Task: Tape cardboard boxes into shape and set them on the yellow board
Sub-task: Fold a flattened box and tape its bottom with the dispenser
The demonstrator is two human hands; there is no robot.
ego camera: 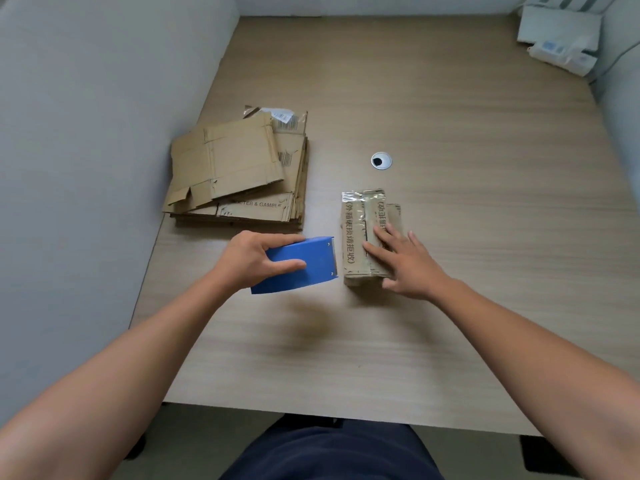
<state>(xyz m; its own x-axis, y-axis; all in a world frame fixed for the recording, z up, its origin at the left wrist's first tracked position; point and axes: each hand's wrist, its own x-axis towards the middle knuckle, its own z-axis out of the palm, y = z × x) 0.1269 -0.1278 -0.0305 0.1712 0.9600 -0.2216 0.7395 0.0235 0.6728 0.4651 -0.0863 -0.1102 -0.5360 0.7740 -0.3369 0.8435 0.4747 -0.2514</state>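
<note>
The box [353,244] sits on the tabletop [467,202]; flattened cardboard [235,161] at its ten o'clock, the dispenser [304,271] (just beside) at nine.

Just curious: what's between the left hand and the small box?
A blue tape dispenser, gripped by the left hand, its toothed end beside the box. Head view.

Bright, soft, even light from above and ahead. One diffuse, blurry shadow lies on the counter [450,323] just nearer than the tape dispenser [298,268]. Small glare shows on the glossy far end of the box [353,244]. Wide-angle bowing bends the edges; corners are soft, centre fairly sharp.
</note>
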